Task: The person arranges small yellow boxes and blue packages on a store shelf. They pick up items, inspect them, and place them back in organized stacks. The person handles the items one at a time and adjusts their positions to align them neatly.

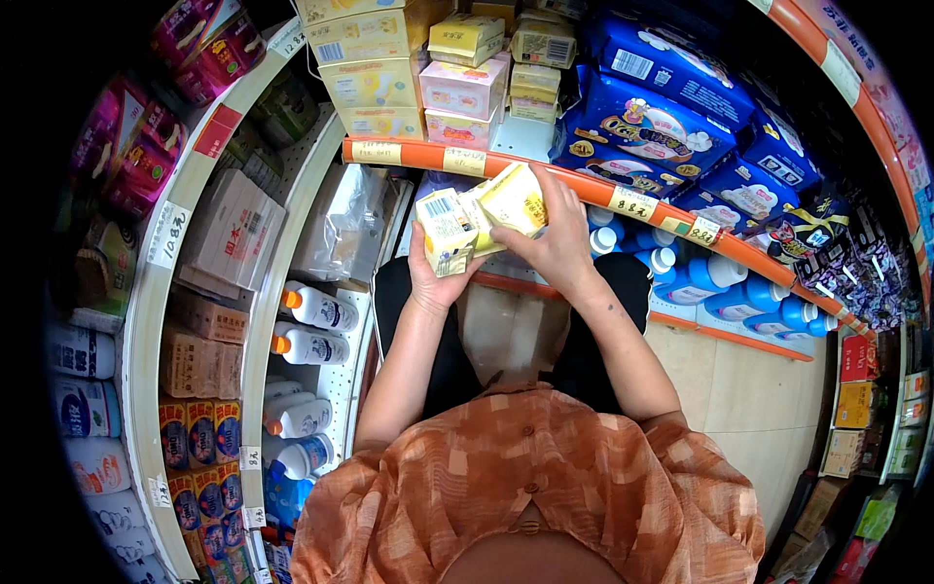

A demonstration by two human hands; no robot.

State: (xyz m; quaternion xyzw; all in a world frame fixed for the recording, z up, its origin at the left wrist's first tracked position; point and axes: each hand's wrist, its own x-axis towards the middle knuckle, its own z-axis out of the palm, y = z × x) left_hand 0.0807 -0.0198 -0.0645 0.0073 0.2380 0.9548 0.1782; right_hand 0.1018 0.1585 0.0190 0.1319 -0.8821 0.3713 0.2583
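Note:
Several small yellow wrapped packs are between my hands, below the orange-edged shelf (540, 169). My left hand (438, 281) holds a yellow pack (446, 230) with a barcode on its face, its palm under the lower end. My right hand (554, 241) grips another yellow pack (516, 196), thumb on its near side and fingers over its far edge. The two packs touch, with part of a further one showing between them. On the shelf beyond stand stacked yellow packs (372, 80), pink packs (465, 87) and a column of small yellow packs (536, 82).
Blue packages (657, 120) fill the shelf to the right. Beneath it are blue bottles with white caps (740, 298). White bottles with orange caps (325, 310), boxes and soap bars (201, 361) line the left shelves. Tiled floor (751, 387) shows at the right.

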